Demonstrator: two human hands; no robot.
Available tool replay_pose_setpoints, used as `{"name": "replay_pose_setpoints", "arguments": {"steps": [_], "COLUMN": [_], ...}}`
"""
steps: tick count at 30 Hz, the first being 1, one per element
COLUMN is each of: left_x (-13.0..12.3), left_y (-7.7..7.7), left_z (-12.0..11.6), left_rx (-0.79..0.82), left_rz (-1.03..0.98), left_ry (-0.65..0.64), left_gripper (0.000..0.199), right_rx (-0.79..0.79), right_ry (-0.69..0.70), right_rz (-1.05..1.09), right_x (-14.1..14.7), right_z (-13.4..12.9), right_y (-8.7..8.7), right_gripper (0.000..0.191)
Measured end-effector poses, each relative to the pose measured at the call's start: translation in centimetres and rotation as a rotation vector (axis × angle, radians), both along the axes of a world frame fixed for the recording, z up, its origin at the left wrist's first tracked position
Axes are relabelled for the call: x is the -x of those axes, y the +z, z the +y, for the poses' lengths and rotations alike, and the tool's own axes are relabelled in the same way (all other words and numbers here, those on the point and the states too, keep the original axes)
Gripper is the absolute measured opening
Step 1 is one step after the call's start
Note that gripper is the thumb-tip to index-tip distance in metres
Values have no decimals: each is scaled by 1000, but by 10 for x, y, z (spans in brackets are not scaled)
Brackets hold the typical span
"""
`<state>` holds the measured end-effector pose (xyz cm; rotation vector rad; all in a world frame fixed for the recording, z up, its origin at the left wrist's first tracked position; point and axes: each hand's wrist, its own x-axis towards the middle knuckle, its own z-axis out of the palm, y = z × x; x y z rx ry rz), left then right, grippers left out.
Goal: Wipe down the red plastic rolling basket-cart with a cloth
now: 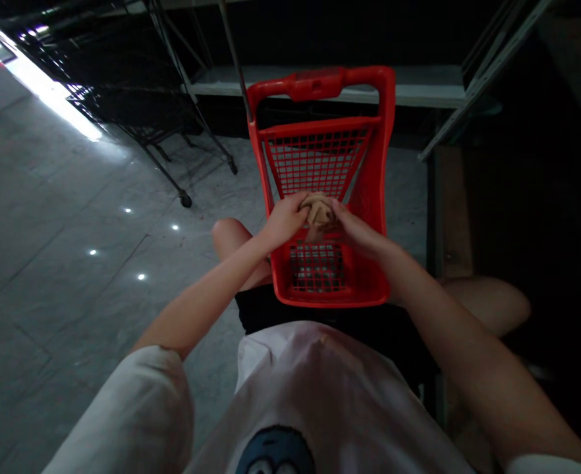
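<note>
Left hand (283, 220), right hand (357, 230) on tan bundle (319, 214) over red basket (315, 84)

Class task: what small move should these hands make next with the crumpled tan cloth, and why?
Probably draw the hands apart to open it: the left hand and right hand both grip the crumpled tan cloth, which is bunched above the red plastic basket.

No words, numbers or brands can be read anywhere: nothing legible shows on the handle of the red basket (320, 84), and the dark print (275, 453) on the white shirt (320, 388) is cut off.
</note>
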<state>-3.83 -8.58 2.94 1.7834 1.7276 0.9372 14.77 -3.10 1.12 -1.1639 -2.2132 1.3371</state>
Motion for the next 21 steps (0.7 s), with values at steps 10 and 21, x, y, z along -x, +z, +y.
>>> {"name": "replay_pose_setpoints", "arguments": {"steps": [10, 21], "left_x": [79, 77], "left_y": [1, -31], "left_z": [0, 27], "left_rx": [-42, -127], "left_rz": [447, 459], "left_ry": [-40, 23], "left_gripper": [43, 42], "right_rx": [-39, -238], "right_ry": [204, 137], "right_rz": [-76, -331], "right_x": [17, 75], "right_z": [-46, -94], "right_y": [-12, 3], "right_gripper": [34, 30]}}
